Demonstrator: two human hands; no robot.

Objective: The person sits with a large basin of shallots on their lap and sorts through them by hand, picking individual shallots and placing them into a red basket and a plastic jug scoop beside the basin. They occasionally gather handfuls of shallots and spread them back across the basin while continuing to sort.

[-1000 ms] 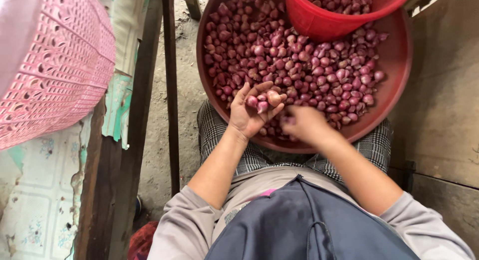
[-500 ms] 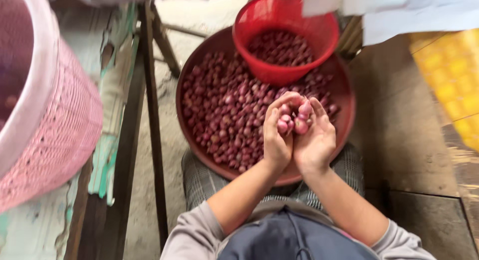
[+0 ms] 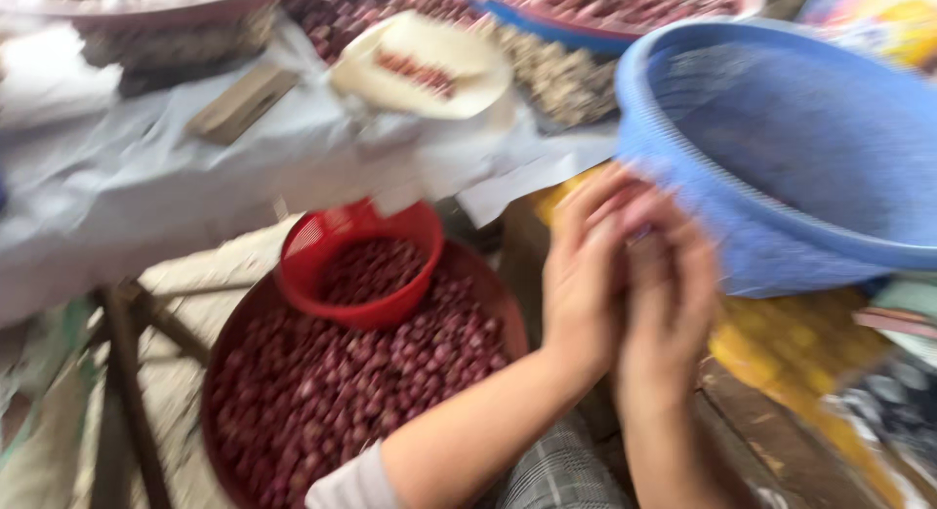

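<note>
My left hand (image 3: 584, 275) and my right hand (image 3: 673, 294) are raised and pressed together in a cup, closed around a handful of small red shallots that is almost hidden between the palms. They hover at the near rim of a big blue plastic basket (image 3: 781, 148) on the right. Below and to the left, a wide dark red basin (image 3: 217, 353) is full of shallots (image 3: 322, 402). A red mesh colander (image 3: 322, 238) sits at its far edge, partly filled. The picture is blurred.
A table under a white sheet (image 3: 176, 177) runs across the back, carrying a white plate (image 3: 439, 80) with a few shallots and more trays of produce. Wooden stand legs (image 3: 122, 372) rise at the left. Yellow packaging (image 3: 781, 343) lies under the blue basket.
Both hands have lifted from over the basin, cupped together with the shallots, and moved up and right to the blue basket's rim. The view has tilted up to the table.
</note>
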